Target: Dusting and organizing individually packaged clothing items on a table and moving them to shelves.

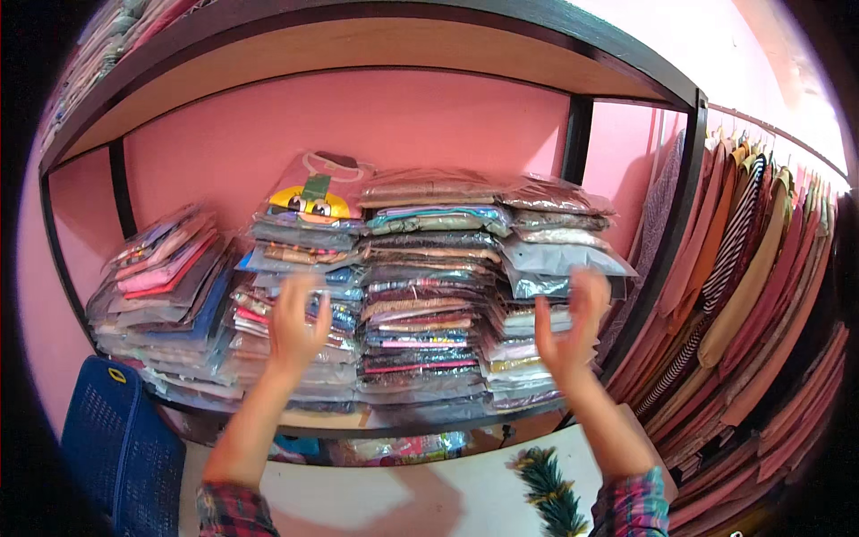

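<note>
Both hands are raised, a little blurred, before a shelf stacked with folded garments in clear plastic bags. My left hand (295, 322) is empty with its fingers apart, in front of the stack topped by a pink garment with a yellow cartoon face (310, 201). My right hand (576, 322) also holds nothing, its thumb spread from the fingers, in front of the right stack with its grey plastic packet (567, 258). Between the hands rises a tall stack of bagged clothes (426, 309). Whether either hand touches a bag cannot be told.
A leaning stack of bagged garments (168, 288) fills the shelf's left end. A blue perforated plastic basket (100, 436) stands lower left. Clothes on hangers (745, 268) line the right. Below the shelf edge (429, 426) are a white surface (362, 497) and a green tinsel garland (547, 493).
</note>
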A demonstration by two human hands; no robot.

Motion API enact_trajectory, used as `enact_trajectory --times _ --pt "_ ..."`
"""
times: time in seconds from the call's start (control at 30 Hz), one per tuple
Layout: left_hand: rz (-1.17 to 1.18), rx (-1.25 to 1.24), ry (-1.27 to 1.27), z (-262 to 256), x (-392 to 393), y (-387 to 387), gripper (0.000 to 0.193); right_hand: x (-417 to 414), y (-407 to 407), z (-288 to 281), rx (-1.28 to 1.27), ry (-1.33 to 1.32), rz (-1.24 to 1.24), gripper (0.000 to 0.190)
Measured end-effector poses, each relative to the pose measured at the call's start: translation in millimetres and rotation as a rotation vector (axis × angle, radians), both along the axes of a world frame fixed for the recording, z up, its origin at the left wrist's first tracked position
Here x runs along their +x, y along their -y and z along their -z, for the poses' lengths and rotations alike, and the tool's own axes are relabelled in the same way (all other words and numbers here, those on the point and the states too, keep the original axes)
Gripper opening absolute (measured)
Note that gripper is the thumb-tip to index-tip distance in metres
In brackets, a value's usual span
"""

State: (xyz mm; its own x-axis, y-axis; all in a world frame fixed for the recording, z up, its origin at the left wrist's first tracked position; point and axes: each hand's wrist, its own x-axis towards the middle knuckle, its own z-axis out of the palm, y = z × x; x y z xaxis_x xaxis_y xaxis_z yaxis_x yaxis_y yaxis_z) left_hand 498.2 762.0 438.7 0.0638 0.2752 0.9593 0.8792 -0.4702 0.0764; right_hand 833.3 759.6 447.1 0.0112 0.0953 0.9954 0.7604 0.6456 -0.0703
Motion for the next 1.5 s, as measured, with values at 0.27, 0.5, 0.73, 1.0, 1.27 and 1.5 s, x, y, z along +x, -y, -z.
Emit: enact_trajectory --times 0.27,0.5,0.73,1.0,1.27,1.5 --pt "-0.037 -1.089 0.042 324 -66 275 0.013 52 239 338 -1.100 -0.060 -0.075 0.042" --pt "0.396 -1.217 0.523 510 -89 460 0.011 52 358 406 -1.162 0.170 -0.040 0.011" --pt "-0.031 -1.230 0.426 440 -61 436 0.024 32 349 426 -1.133 0.076 0.200 0.008" --pt "0.091 -1.063 0.458 417 -50 458 0.014 4 362 425 -1.164 0.207 0.229 0.022" --pt "-0.048 -0.853 0.436 375 -132 535 0.005 -93 381 438 -1.082 0.386 0.260 0.049" --pt "-0.892 -0.352 0.440 362 -316 654 0.011 -177 403 445 -1.264 0.510 0.255 0.056"
